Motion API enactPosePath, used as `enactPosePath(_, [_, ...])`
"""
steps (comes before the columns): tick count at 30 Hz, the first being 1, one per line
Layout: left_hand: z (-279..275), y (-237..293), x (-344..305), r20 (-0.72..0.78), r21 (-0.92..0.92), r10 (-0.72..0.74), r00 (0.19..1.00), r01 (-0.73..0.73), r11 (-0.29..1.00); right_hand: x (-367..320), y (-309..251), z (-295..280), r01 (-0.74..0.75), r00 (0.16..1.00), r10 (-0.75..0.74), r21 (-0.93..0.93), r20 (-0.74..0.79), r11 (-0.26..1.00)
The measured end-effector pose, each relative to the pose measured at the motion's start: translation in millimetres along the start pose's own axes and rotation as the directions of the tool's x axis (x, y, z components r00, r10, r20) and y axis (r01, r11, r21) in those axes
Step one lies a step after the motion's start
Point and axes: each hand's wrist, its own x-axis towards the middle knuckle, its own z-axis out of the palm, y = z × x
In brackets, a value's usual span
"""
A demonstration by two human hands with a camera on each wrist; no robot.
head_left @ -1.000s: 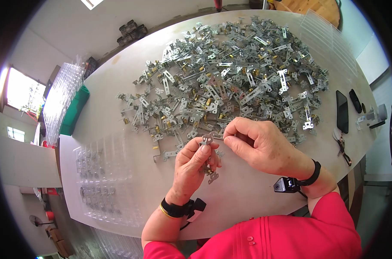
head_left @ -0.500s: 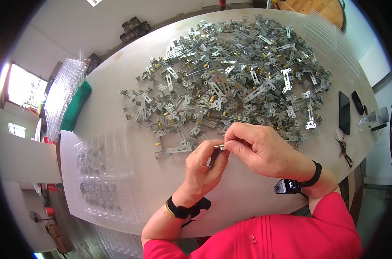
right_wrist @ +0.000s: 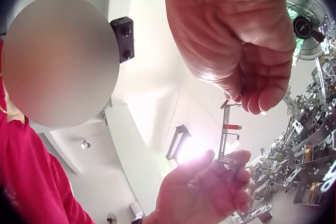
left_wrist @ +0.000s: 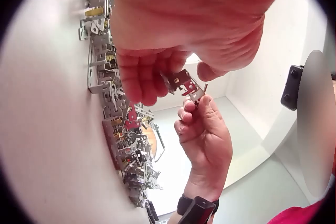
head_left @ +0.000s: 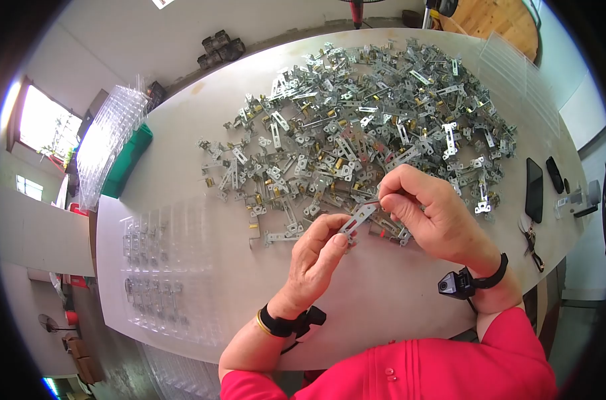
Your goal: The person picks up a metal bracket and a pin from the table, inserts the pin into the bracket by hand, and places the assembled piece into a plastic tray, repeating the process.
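Between my thumb and fingers, my left hand [head_left: 313,263] grips a slotted metal bracket [head_left: 358,219] by its lower end. The bracket slants up to the right, above the table, and a small red piece [right_wrist: 232,127] shows beside it in the right wrist view. At its far end, the thumb and forefinger of my right hand [head_left: 436,213] pinch a thin metal pin [left_wrist: 205,87]. The pin lies right at the bracket's end, and the fingertips cover part of it. Just beyond both hands spreads a large pile of similar metal brackets [head_left: 343,147].
Clear plastic trays [head_left: 166,267] with metal parts lie at left on the table [head_left: 356,313]. A green bin [head_left: 128,160] with stacked clear trays [head_left: 110,143] stands farther left. To the right are a phone [head_left: 534,190], small pliers [head_left: 530,240] and another clear tray [head_left: 520,80].
A second ago the bracket pointed downward in my left hand, then was mostly hidden by the fingers. Now it slants up right, and my right hand has moved up and right.
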Motion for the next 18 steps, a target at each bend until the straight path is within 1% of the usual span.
enactPosePath(1, [-1.9, -0.8, 0.5, 0.000, 0.000, 0.002, 1.000, -0.002, 1.000, 0.6, 1.5, -0.7, 0.001, 1.000, -0.001, -0.001, 0.000, 1.000])
enactPosePath(3, [-6.9, -3.9, 1.1, 0.099, -0.016, -0.028, 0.995, 0.030, 0.999, 1.8, 4.7, -1.2, 0.010, 1.000, -0.009, 0.022, -0.020, 1.000])
enactPosePath(4, [-9.7, -1.2, 2.1, 0.100, -0.016, -0.029, 0.995, 0.031, 0.999, 2.2, 3.2, -2.7, 0.009, 1.000, -0.008, 0.022, -0.021, 1.000])
enactPosePath(6, [-13.7, 4.5, 5.1, 0.235, 0.113, -0.057, 0.970, 0.031, 0.993, 2.1, -2.4, -6.8, 0.058, 0.996, -0.054, -0.059, 0.065, 0.997])
enactPosePath(7, [-13.2, 3.7, 4.6, 0.236, 0.111, -0.060, 0.970, 0.034, 0.993, 1.6, -3.7, -7.4, 0.054, 0.997, -0.051, -0.059, 0.065, 0.997])
enactPosePath(9, [-11.6, 1.4, 3.2, 0.253, 0.042, -0.110, 0.961, 0.102, 0.994, 0.4, -4.8, -7.3, 0.061, 0.980, -0.042, -0.095, 0.193, 0.994])
enactPosePath(10, [-8.3, 1.5, 2.1, 0.254, 0.040, -0.115, 0.960, 0.108, 0.993, -0.1, -4.1, -6.3, 0.056, 0.980, -0.037, -0.093, 0.193, 0.994])
enactPosePath(12, [-0.6, 3.1, 1.2, 0.208, -0.118, -0.072, 0.975, 0.098, 0.988, -0.4, -1.6, -3.2, 0.130, 0.955, -0.091, -0.121, 0.282, 0.984])
enactPosePath(13, [-5.0, 0.8, 2.9, 0.253, -0.123, -0.073, 0.965, 0.107, 0.987, -0.9, 0.1, -0.6, 0.125, 0.955, -0.087, -0.119, 0.283, 0.985])
enactPosePath(14, [-4.6, 0.4, 2.5, 0.254, -0.124, -0.075, 0.964, 0.110, 0.986, -1.0, 1.8, 2.2, 0.138, 0.953, -0.104, -0.103, 0.285, 0.985])
enactPosePath(16, [-4.0, 0.3, 2.3, 0.307, -0.190, -0.116, 0.945, 0.180, 0.965, -1.2, 1.9, 4.3, 0.152, 0.950, -0.121, -0.088, 0.287, 0.985])
enactPosePath(18, [-6.2, -4.5, 2.5, 0.303, -0.215, -0.122, 0.945, 0.193, 0.957, -1.0, 0.8, 5.0, 0.123, 0.957, -0.098, -0.076, 0.273, 0.989])
